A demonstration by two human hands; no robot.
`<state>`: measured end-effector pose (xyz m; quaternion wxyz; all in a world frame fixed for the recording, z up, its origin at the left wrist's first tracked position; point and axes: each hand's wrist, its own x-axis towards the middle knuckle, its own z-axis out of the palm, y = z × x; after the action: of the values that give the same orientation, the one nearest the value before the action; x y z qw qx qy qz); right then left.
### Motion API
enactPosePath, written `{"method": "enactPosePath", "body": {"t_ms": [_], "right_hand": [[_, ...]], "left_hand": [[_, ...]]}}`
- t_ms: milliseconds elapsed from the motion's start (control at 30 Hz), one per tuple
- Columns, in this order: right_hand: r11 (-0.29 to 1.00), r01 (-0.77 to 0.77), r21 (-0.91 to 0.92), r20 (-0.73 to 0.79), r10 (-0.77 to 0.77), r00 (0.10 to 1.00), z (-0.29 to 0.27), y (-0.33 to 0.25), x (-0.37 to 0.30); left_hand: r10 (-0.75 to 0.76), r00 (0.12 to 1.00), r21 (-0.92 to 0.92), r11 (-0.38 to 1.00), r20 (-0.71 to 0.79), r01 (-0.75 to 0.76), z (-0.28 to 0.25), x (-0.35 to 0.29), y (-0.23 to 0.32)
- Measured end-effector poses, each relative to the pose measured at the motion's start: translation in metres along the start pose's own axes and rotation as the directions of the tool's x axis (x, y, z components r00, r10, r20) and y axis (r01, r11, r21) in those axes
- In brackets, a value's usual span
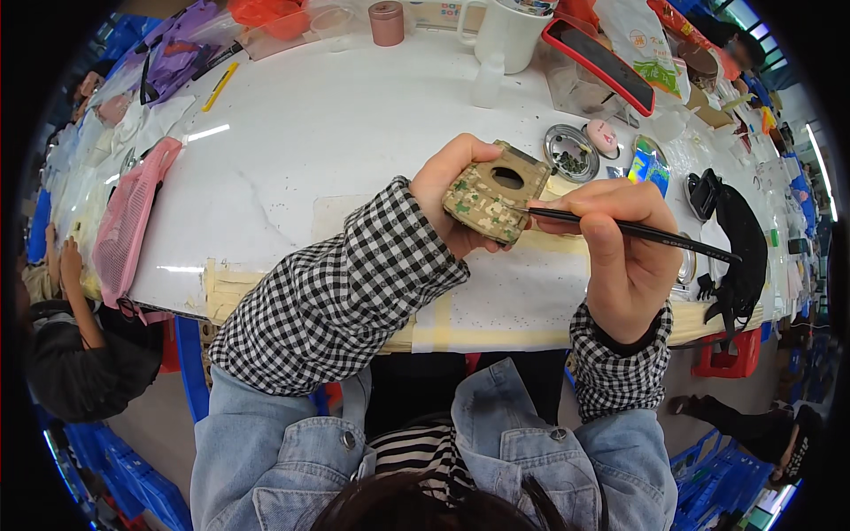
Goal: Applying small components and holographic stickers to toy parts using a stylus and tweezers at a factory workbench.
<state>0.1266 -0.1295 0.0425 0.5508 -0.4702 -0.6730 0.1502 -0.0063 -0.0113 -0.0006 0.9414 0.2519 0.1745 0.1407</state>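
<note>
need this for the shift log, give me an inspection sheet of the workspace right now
surface: white table with strips of tape along its near edge.
job's things: camouflage-painted block with a hole through it; thin black brush, tip at the block.
clutter: small round dish of dark bits, white jug, pink mesh bag, black figure, red-edged tablet.
grippers: left hand grips the block; right hand holds the brush like a pen.
cables: nothing seen.
surroundings: another person's arm at the left; blue crates on the floor.
</note>
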Motion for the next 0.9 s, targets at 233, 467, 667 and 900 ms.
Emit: {"method": "enactPosePath", "body": {"t_ms": [233, 467, 667, 900], "right_hand": [[1.0, 0.005, 0.003, 0.019, -0.005, 1.0, -0.0007, 0.0004, 0.0001], [1.0, -0.002, 0.007, 0.014, 0.002, 1.0, -0.0004, -0.0003, 0.0004], [0.989, -0.038, 0.141, -0.061, 0.047, 0.997, 0.0025, 0.0003, -0.0014], [0.991, -0.032, 0.131, -0.051, 0.039, 0.998, 0.0019, 0.0, -0.0008]], "left_hand": [[-0.016, 1.0, -0.001, 1.0, -0.013, 0.016, 0.0009, -0.0007, 0.0011], [-0.009, 0.999, -0.043, 0.999, -0.038, 0.007, 0.0026, -0.0002, 0.0004], [-0.011, 1.0, -0.061, 0.998, -0.004, 0.011, -0.0003, 0.0004, -0.0001], [0.001, 1.0, -0.046, 0.999, -0.004, -0.001, -0.0006, 0.0011, 0.0]]}}
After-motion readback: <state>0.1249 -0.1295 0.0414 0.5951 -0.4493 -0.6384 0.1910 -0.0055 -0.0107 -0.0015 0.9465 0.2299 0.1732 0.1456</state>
